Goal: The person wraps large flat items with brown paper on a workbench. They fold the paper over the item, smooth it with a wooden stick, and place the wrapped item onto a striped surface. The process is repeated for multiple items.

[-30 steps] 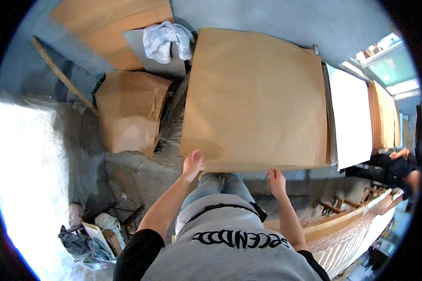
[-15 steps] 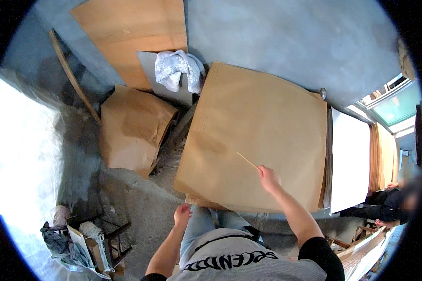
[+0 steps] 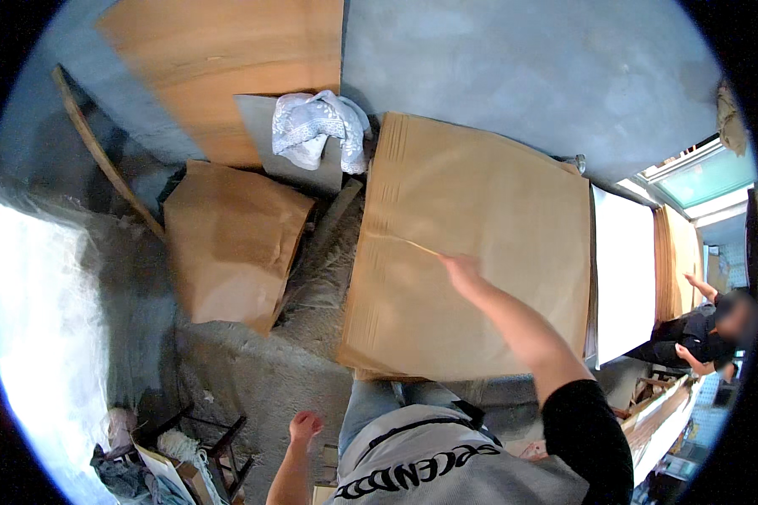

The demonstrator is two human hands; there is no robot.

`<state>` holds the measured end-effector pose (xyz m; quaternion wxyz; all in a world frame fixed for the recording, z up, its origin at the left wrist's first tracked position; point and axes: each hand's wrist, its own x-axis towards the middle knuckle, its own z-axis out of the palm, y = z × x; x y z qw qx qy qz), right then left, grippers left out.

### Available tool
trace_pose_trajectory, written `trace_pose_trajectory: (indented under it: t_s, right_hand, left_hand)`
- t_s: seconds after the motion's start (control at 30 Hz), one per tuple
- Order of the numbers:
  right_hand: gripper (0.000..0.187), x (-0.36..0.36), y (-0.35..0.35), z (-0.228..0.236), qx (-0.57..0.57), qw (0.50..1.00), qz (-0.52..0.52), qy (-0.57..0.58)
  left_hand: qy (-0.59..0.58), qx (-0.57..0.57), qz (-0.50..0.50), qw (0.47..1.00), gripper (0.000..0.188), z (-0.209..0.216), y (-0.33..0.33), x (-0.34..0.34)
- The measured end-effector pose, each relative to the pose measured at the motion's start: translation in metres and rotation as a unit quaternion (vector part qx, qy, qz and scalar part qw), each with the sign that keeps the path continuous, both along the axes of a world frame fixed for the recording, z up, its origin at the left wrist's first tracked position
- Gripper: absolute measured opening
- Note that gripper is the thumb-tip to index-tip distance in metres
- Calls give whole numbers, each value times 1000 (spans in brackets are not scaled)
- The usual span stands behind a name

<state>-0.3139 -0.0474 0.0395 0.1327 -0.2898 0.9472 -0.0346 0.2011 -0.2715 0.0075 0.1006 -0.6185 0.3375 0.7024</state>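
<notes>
A thin pale stick is held in my right hand, its fingers closed round one end. The stick points left, over a stack of large brown paper sheets. Shallow creases run along the stack's left side, near the stick's far end; whether the stick touches the paper I cannot tell. Low at the left, beside my legs, my left hand hangs apart from the sheets. Its fingers are curled in and nothing shows in them.
Folded brown paper lies left of the stack, below a crumpled white cloth. White sheets stand to the right. Further right is another person. A dark-framed stool is at lower left.
My right hand has moved left across the paper with the stick. My left hand has dropped lower and away to the left. The other person has raised an arm. The view has shifted slightly.
</notes>
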Motion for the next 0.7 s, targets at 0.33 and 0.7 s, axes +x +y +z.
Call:
trace_pose_trajectory:
  t_s: [0.33, 0.7]
  right_hand:
    - [24, 11, -120, 86, 43, 997, 53, -29]
    - [22, 9, -136, 94, 36, 996, -19, -74]
  left_hand:
    - [17, -31, -117, 992, 9, -22, -43, -23]
    - [-74, 8, -156, 985, 11, -26, -42, 1]
